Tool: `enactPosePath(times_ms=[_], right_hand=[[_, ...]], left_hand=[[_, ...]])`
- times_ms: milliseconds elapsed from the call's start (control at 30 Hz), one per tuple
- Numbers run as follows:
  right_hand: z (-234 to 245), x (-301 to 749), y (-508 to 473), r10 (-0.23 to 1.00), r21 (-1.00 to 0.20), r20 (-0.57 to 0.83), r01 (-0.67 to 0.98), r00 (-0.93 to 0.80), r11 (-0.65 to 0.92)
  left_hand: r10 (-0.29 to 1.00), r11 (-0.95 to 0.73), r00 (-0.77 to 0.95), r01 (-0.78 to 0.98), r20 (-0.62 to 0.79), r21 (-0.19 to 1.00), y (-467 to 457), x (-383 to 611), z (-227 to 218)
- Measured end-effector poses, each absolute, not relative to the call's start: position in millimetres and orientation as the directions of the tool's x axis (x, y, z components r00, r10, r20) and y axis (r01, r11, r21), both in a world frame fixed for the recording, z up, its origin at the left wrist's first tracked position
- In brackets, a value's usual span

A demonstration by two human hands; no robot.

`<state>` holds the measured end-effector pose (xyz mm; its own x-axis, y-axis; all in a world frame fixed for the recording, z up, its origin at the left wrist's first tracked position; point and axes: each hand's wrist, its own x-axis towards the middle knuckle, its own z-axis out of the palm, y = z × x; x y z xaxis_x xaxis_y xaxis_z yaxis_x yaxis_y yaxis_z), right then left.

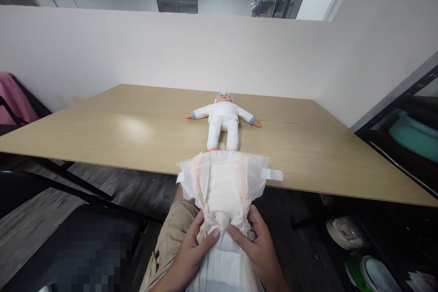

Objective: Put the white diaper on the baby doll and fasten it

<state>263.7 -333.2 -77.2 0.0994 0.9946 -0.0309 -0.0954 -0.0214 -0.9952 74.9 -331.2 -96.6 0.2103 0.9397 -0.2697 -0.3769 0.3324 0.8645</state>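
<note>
An unfolded white diaper (224,187) lies between my hands, its far end over the table edge and its near part above my lap. Side tabs stick out at its left and right. My left hand (196,246) grips its left edge at the middle, thumb on top. Opposite it, my right hand (256,242) pinches the right edge, thumb pressed on the inner side. Beyond the diaper, a baby doll (223,118) in white clothes and a cap lies on its back with arms spread, its feet close to the diaper's far end.
The wooden table (153,137) reaches back to a white wall (171,50) with a window. To the left stand a black chair (85,237) and a pink cloth (15,98). At the right is a dark shelf rack (393,123) with a teal item, and below it several dishes (347,232).
</note>
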Motion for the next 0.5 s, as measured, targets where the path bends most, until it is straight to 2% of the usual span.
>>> enactPosePath(times_ms=[200,300,433,500], right_hand=[[-99,256,-322,0.983,-0.995,-0.105,-0.009,0.149,-0.104],[-117,260,-322,0.966,-0.991,-0.067,0.093,0.25,-0.092],[-123,269,-325,0.867,-0.937,0.201,0.348,0.456,0.035],[-111,273,-323,0.826,-0.853,0.362,0.51,0.431,0.108]], left_hand=[[0.907,0.418,0.231,-0.407,-0.352,0.812,-308,73,-127],[0.896,0.443,0.225,-0.417,-0.382,0.794,-302,76,-136],[0.886,0.463,0.198,-0.413,-0.418,0.784,-302,79,-143],[0.89,0.455,0.2,-0.4,-0.409,0.795,-304,79,-145]])
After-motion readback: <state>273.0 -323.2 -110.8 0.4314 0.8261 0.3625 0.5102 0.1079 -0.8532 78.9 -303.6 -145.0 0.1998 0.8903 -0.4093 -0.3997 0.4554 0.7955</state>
